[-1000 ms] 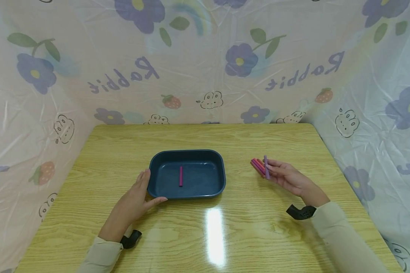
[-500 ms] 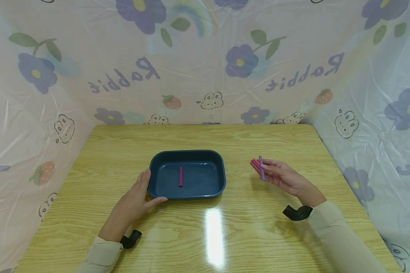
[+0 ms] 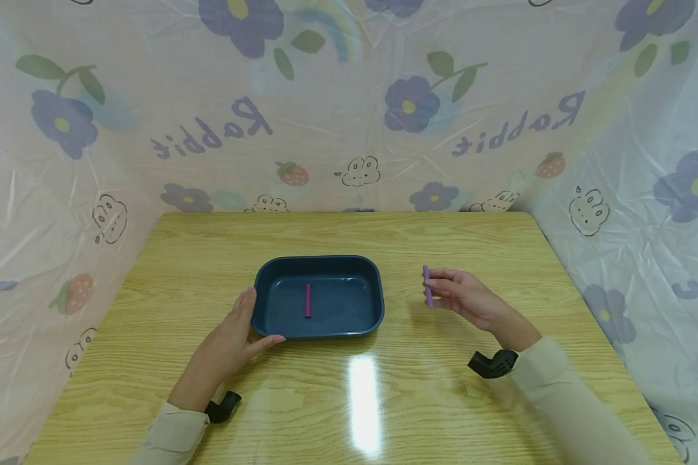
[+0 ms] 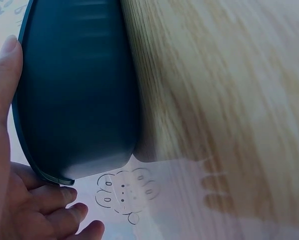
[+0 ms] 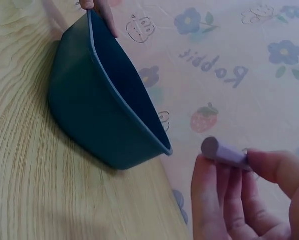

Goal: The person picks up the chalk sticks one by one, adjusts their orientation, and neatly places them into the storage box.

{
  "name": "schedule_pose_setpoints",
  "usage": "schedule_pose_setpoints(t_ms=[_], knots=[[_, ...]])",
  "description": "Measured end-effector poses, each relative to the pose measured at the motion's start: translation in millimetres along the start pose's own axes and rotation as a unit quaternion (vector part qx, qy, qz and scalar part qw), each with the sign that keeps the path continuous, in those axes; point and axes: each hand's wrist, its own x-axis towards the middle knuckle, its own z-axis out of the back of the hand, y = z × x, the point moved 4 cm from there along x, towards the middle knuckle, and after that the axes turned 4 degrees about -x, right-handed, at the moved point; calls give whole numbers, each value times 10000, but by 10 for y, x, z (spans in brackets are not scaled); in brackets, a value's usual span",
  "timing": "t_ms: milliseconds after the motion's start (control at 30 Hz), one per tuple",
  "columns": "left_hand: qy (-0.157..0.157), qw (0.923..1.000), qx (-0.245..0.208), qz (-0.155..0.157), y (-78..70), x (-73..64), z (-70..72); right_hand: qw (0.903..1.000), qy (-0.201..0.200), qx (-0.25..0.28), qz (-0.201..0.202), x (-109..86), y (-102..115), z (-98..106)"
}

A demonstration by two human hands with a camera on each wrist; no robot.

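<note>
The person's left hand (image 3: 225, 345) rests at the left front corner of a dark blue rectangular tub (image 3: 343, 329). Its thumb lies along the front rim and its fingers against the left end. Inside the tub lies a magenta stick (image 3: 308, 301). To the right of the tub, above the table, the right hand (image 3: 468, 298) pinches a light purple round stick (image 3: 427, 286), chalk-like in look, between thumb and fingertips. The stick's flat round end faces the right wrist view, where the tub (image 5: 89, 115) stands apart from that hand.
The wood-grain table (image 3: 454, 239) carries the tub and shows a bright glare in front of it. A printed curtain (image 3: 349, 97) with flowers and rabbits encloses the back and sides. Each wrist wears a black device (image 3: 494, 363).
The right hand has moved left with the purple stick. Several pink, purple and orange sticks seen beside it earlier are now hidden from the head view. The left hand and tub stay put.
</note>
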Motion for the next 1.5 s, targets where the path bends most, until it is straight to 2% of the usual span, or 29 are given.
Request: schedule_pose_setpoints(t_ms=[433,733,1500], knots=[[-25,10000,34,-7,5,-9,-7,9982,-66,-581,-96,189,43,-301],[-13,10000,30,19,13,-11,-12,9958,-174,-850,-306,330,53,-559],[5,10000,28,-24,6,3,2,9898,-180,-1191,-764,785,-56,-1025]])
